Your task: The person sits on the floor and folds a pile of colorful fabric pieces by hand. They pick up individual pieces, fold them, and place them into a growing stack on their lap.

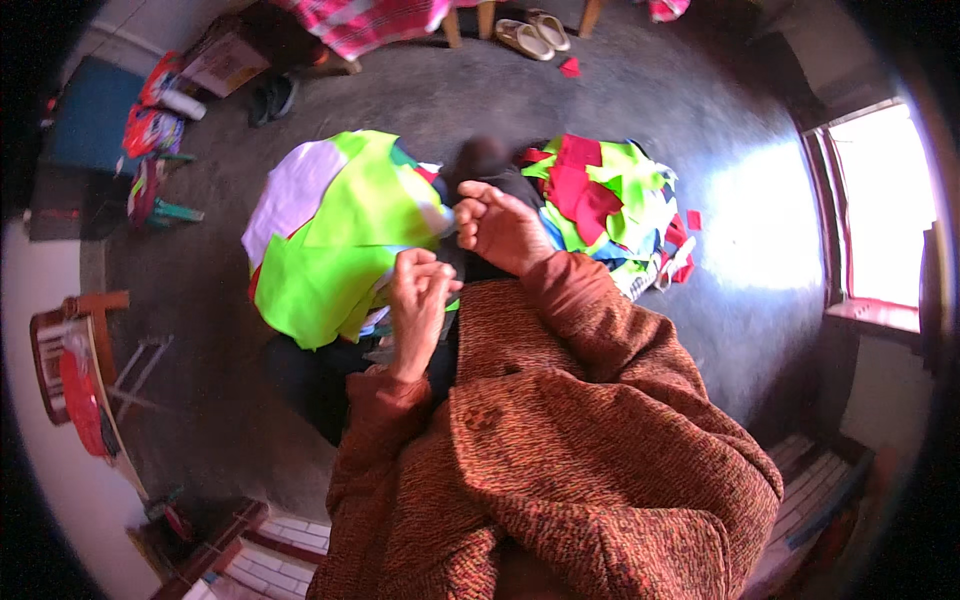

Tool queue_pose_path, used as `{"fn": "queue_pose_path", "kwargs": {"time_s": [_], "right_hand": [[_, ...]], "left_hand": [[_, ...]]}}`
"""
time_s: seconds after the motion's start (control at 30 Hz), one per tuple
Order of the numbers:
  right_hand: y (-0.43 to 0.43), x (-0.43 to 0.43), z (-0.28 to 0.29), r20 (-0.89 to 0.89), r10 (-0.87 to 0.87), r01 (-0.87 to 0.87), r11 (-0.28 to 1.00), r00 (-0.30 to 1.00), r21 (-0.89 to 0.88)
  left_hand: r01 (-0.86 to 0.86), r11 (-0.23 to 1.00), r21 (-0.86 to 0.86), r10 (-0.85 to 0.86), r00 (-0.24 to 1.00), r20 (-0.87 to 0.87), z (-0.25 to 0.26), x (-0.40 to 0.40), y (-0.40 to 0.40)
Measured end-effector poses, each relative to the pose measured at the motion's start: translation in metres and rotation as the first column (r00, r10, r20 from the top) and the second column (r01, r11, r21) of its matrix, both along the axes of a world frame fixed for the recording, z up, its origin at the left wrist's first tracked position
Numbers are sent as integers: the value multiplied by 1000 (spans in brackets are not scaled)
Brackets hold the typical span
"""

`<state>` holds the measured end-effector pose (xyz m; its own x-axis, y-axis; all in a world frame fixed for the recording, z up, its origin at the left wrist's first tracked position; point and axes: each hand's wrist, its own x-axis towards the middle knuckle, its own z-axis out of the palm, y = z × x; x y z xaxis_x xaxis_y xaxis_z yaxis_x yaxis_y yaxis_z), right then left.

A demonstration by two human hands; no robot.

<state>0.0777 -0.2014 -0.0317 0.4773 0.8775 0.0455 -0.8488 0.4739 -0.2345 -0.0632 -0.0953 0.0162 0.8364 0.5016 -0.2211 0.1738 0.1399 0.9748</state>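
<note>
My left hand (421, 311) hovers by the right edge of a heap of large cloth pieces, its fingers loosely bent and apart. Neon-green cloth (345, 202) and lilac cloth (296, 187) lie on top of that heap, with bits of red, white and dark green cloth at its edges. Higher up, between two heaps, my right hand (506, 232) has curled fingers with gaps between them. I see nothing held in either hand. To the right sits a second heap of smaller cloth scraps (585, 195), red, neon green, blue and white. A dark trouser leg shows behind my right hand.
Loose red scraps (694, 220) lie on the grey floor right of the scrap heap. Slippers (532, 34) and dark shoes (271, 99) stand farther off. A green stool (176, 211) is at left, near red plastic packs (154, 129). A bright window (881, 210) is at right.
</note>
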Motion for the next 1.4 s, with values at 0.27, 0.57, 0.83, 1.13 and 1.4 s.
{"fn": "queue_pose_path", "kwargs": {"time_s": [0.27,0.57,0.83,1.13,1.4], "right_hand": [[-4,4,-1,-26,-17,19,996,1000,84],[-30,27,-9,-132,-234,249,962,963,111],[-105,66,-94,-181,-608,474,743,773,-473],[-228,65,-232,579,-361,517,-260,731,-816],[-229,111,-202,481,404,599,-710,778,-371]], "left_hand": [[-80,359,930,-44,994,103,28,52,52],[340,-30,940,227,918,-325,-31,69,87],[341,-50,939,226,919,-322,-28,71,85],[353,-36,935,214,916,-338,-20,74,83],[373,-4,928,191,911,-365,-14,79,81]]}}
